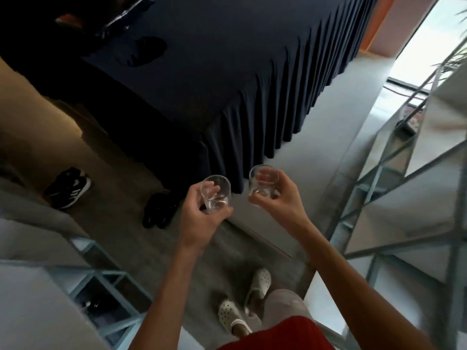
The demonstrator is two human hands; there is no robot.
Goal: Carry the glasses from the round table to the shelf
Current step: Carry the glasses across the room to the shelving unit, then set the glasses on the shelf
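Note:
I carry two clear tumblers in front of me above the floor. My left hand [199,218] grips one glass [216,193] from below, fingers curled round its side. My right hand [280,200] grips the other glass [264,181] the same way. Both glasses stand roughly upright and look empty. A grey metal shelf [394,157] with pale boards rises on my right, and another shelf unit [101,281] is at my lower left. The round table is not in view.
A table under a dark pleated cloth [227,79] stands straight ahead. Black shoes [68,188] and another dark pair [159,210] lie on the floor at left. My feet in white clogs [257,284] are below. A bright window [427,41] is at top right.

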